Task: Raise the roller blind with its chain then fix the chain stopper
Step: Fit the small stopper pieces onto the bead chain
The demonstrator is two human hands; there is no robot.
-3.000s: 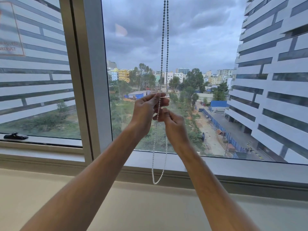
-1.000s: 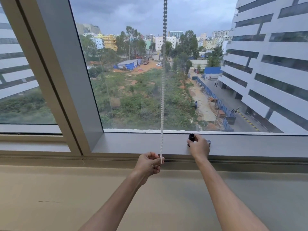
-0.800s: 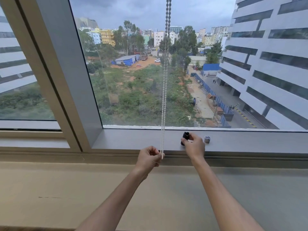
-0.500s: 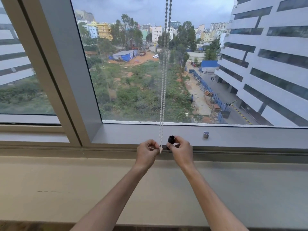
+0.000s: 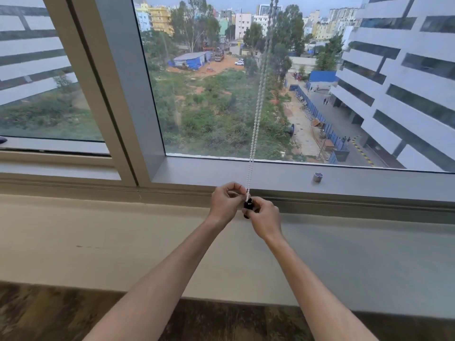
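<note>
A white bead chain (image 5: 257,112) hangs in two strands in front of the window glass, running out of view at the top. My left hand (image 5: 224,202) pinches the chain's bottom end just above the sill. Right beside it, my right hand (image 5: 264,219) holds a small black chain stopper (image 5: 247,207) pressed against the lowest beads. Both hands touch at the fingertips. The roller blind itself is out of view above.
A small grey cap-like piece (image 5: 317,177) stands on the grey window frame ledge (image 5: 369,185) to the right of my hands. A thick mullion (image 5: 123,82) divides the panes at left. A wide beige sill (image 5: 123,242) lies below, with dark floor beneath it.
My right hand picked the black stopper off the ledge and carried it left to the chain's bottom end, held by my left hand. The view has tilted down.
</note>
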